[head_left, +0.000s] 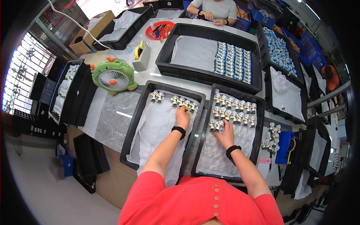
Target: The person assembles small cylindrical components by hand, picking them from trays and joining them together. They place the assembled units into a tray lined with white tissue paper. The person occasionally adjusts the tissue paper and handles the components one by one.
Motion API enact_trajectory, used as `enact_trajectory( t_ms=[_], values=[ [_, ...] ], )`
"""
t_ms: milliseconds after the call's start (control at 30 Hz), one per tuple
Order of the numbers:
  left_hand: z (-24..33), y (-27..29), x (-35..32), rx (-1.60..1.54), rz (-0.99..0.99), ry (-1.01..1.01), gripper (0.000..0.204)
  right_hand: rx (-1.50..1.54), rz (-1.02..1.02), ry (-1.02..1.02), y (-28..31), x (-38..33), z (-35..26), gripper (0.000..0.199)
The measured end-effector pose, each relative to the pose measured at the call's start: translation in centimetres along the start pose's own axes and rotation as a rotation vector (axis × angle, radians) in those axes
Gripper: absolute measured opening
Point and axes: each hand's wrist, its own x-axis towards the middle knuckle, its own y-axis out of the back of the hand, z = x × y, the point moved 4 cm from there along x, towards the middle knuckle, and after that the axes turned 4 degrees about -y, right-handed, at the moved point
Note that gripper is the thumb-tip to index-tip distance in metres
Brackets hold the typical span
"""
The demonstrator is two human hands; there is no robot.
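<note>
My left hand reaches into the left black tray, its fingers closed at a short row of small white-and-gold figurines. A yellow bit shows at its fingertips; what they hold is hidden. In the right black tray, my right hand has thumb and fingers around a figurine at the left end of the nearest row. Several more white-and-gold figurines stand in rows beyond it. White sheets line both trays, and the near part of the right sheet looks dimpled.
Beyond stands a big black tray with blue-and-white figurines. A green fan, tape dispenser and red dish are at left. Loose figurines and a blue holder lie right. A co-worker sits opposite.
</note>
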Motion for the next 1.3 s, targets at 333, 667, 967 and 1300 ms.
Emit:
enact_trajectory(
  t_ms=[333, 667, 967, 1300],
  values=[
    [7.7, 5.9, -2.8, -0.467, -0.28, 0.067, 0.027, 0.293, -0.043, 0.0, 4.4, -3.0, -4.3, 0.068],
    [18.2, 7.8, -12.4, -1.174, -0.897, 0.352, 0.049, 0.507, -0.124, 0.166, 10.0, -8.2, -9.1, 0.071],
    [19.8, 8.0, -15.4, -1.137, -0.778, 0.261, 0.051, 0.736, -0.179, 0.131, 10.7, -10.6, -8.0, 0.065],
    [20.7, 8.4, -17.5, -1.13, -0.767, 0.216, 0.053, 0.62, -0.134, 0.183, 12.4, -12.5, -8.1, 0.061]
  ],
)
